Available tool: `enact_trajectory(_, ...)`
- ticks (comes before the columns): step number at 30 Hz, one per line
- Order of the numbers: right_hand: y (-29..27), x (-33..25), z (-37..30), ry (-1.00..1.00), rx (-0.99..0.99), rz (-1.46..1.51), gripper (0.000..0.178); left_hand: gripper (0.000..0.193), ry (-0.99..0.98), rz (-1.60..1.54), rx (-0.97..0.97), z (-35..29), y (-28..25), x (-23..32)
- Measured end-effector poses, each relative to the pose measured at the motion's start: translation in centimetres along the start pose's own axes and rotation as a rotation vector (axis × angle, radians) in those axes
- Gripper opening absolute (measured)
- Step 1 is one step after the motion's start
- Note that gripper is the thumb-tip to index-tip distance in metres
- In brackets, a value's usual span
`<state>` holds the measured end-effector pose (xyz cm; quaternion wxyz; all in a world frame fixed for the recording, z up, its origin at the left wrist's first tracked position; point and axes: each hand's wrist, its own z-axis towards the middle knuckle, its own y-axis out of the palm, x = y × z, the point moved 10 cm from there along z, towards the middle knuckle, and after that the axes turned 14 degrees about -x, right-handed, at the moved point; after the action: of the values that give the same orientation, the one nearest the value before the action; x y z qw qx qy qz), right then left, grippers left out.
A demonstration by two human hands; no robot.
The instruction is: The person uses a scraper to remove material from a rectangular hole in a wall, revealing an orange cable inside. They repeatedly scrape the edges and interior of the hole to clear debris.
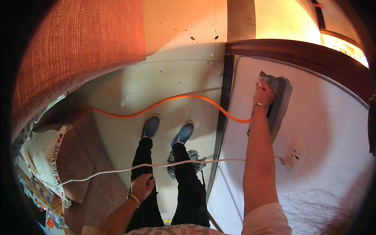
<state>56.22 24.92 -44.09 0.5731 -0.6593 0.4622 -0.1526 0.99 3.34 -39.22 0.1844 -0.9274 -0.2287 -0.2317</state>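
Note:
My right hand [263,95] reaches out to a rough grey patch [282,94] on the white wall. Its fingers are curled against the patch's upper part, around something small and pale that I cannot make out. A dark slot shows beside the wrist. An orange hose or cable [188,96] runs across the floor and passes behind my right forearm by the patch. Low over my thigh, my left hand [141,187] is closed; a dark spot shows at its fingers, but what it holds, if anything, is unclear.
A white cord [156,165] stretches from the left across my legs to a plug at a wall socket [296,156]. A grey bag or cloth [172,172] lies by my foot. An orange-covered piece of furniture [86,35] and a brown seat [92,156] stand left. Dark wood trim [297,51] edges the wall.

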Motion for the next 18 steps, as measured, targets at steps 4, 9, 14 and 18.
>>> enact_trajectory(4, -0.9, 0.8, 0.6, 0.093, 0.104, -0.029, 0.023, 0.021, 0.024, 0.0, -0.011, 0.2, -0.2, 0.6)
enact_trajectory(9, -0.9, -0.7, 1.7, 0.102, 0.141, -0.224, 0.031, 0.021, 0.046, -0.055, -0.026, 0.1, 0.1, 0.1)
enact_trajectory(14, -0.4, -1.0, 4.2, 0.041, 0.137, -0.349, 0.028, 0.021, 0.03, -0.049, -0.067, 0.2, 0.5, -0.2)
enact_trajectory(18, 1.2, -1.4, 5.6, -0.049, -0.039, -0.645, 0.024, 0.021, 0.029, -0.068, -0.067, 0.2, 0.5, -0.3)
